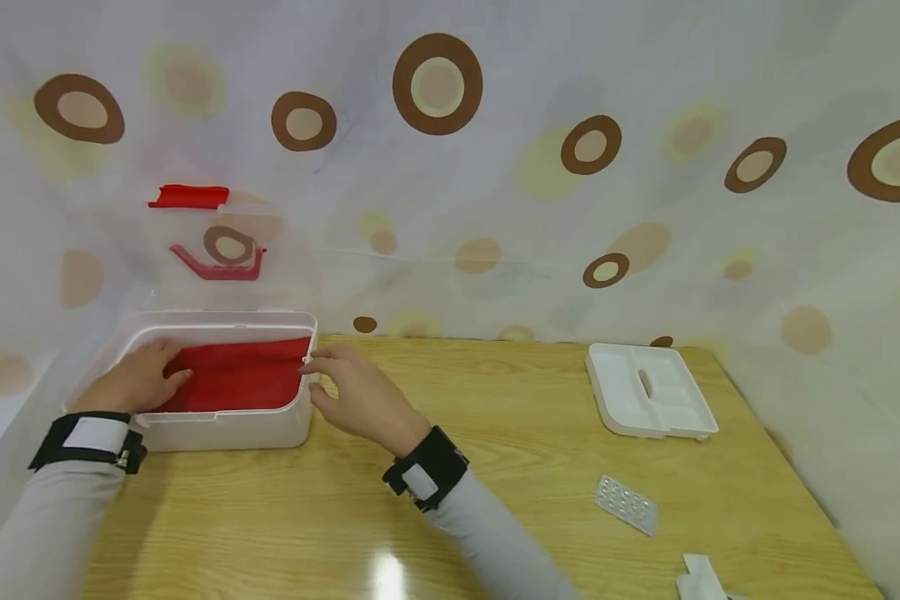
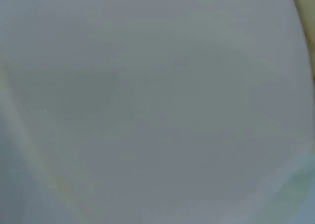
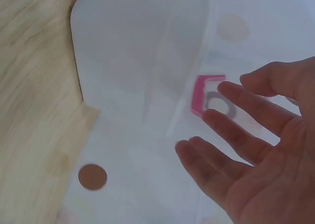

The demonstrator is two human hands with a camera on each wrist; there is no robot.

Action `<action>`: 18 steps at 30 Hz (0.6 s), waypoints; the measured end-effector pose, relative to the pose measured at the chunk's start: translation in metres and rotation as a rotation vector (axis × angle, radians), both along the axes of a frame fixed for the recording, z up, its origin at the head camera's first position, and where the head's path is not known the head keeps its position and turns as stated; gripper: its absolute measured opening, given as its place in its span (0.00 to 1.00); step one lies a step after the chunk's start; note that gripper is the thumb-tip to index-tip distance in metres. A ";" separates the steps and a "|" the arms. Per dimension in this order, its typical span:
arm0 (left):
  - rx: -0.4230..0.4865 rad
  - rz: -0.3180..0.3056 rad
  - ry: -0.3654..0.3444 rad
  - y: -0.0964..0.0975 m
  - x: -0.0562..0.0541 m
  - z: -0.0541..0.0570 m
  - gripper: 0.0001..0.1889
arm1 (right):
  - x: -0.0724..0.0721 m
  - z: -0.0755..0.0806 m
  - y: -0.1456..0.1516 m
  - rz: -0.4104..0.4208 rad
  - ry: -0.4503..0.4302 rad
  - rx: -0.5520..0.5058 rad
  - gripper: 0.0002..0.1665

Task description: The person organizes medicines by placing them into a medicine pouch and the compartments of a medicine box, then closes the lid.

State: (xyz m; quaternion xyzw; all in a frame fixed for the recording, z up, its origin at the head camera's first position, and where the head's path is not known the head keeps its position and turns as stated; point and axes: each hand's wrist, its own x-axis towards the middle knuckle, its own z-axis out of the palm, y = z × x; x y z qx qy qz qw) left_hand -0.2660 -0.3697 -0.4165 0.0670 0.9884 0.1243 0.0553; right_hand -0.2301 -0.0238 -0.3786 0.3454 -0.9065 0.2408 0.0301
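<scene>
A white plastic box (image 1: 225,429) stands at the left of the table with its clear lid (image 1: 292,279) raised behind it. Inside lies a flat, red, fabric-like item (image 1: 240,379). My left hand (image 1: 138,375) reaches over the box's left side, its fingers and thumb at the left end of the red item. At the right wall of the box is my right hand (image 1: 363,392), fingertips right by the rim. The right wrist view shows its fingers (image 3: 241,135) loosely bent and spread, holding nothing. The left wrist view has only a blurred pale surface.
A white divided tray (image 1: 682,400) with a handle sits at the back right of the table (image 1: 465,450). In front of it lies a silvery blister pack (image 1: 626,504), and nearer the front a white folded piece (image 1: 701,579). A spotted curtain (image 1: 510,208) hangs behind.
</scene>
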 end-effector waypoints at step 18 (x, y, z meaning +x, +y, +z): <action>0.520 0.432 0.992 0.059 0.015 0.036 0.18 | -0.007 -0.012 0.202 -0.387 -0.034 0.000 0.14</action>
